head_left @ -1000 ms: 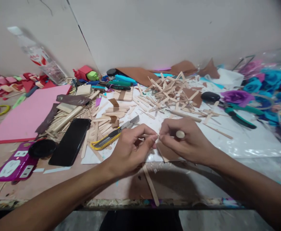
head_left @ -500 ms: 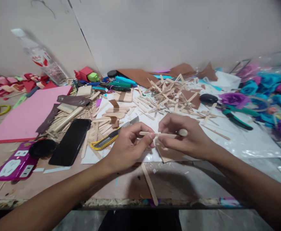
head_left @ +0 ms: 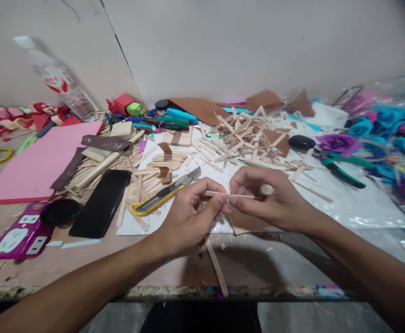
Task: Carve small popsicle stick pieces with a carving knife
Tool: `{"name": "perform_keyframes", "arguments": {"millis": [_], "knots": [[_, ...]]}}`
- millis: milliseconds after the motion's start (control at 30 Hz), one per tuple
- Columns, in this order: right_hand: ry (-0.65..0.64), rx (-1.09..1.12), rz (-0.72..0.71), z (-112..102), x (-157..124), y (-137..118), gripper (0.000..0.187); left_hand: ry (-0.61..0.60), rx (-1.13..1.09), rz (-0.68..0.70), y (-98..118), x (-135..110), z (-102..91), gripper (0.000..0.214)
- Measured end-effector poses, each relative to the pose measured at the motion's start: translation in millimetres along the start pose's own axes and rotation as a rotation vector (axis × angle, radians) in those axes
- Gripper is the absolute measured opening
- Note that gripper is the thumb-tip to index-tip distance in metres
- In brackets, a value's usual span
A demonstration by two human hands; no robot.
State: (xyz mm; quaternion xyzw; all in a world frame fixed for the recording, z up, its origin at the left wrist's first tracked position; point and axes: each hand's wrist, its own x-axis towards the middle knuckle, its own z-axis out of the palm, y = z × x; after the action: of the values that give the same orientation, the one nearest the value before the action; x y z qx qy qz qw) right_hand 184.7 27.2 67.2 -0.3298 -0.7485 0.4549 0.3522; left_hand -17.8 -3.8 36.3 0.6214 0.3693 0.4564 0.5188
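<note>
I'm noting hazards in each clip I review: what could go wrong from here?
The utility knife lies with its blade exposed close to the left hand, which might brush it. The thin stick, pinched between that hand and the right hand, could snap. The loose stick reaching the table edge might get knocked off.

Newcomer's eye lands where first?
Centre: the left hand and right hand pinching a slim wooden stick. Just beyond, a tangled heap of sticks. Then colour: a pink sheet at left, a purple flower at right.
</note>
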Motion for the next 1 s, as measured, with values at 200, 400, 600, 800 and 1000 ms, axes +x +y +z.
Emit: {"name": "perform_keyframes", "arguments": {"millis": [200, 400, 600, 800, 1000], "knots": [[0.031, 0.009, 0.029, 0.3, -0.6, 1.1, 0.009, 0.035, -0.021, -0.023, -1.1, -2.4, 5.4, 0.024], [0.064, -0.013, 0.002, 3.0, -0.1, -4.0, 0.012, 0.077, -0.023, -0.026, -0.2, -2.7, 6.5, 0.025], [0.084, -0.049, -0.035, 2.3, -2.0, -4.2, 0.010, 0.073, -0.032, -0.027, -0.6, -1.6, 7.1, 0.026], [0.085, -0.063, -0.082, 1.5, -2.8, -4.7, 0.012, 0.025, -0.175, -0.081, 1.8, -3.3, 9.4, 0.025], [0.078, -0.029, -0.053, 0.5, -4.9, -3.4, 0.010, -0.005, -0.235, -0.128, 4.4, -1.9, 9.8, 0.024]]}}
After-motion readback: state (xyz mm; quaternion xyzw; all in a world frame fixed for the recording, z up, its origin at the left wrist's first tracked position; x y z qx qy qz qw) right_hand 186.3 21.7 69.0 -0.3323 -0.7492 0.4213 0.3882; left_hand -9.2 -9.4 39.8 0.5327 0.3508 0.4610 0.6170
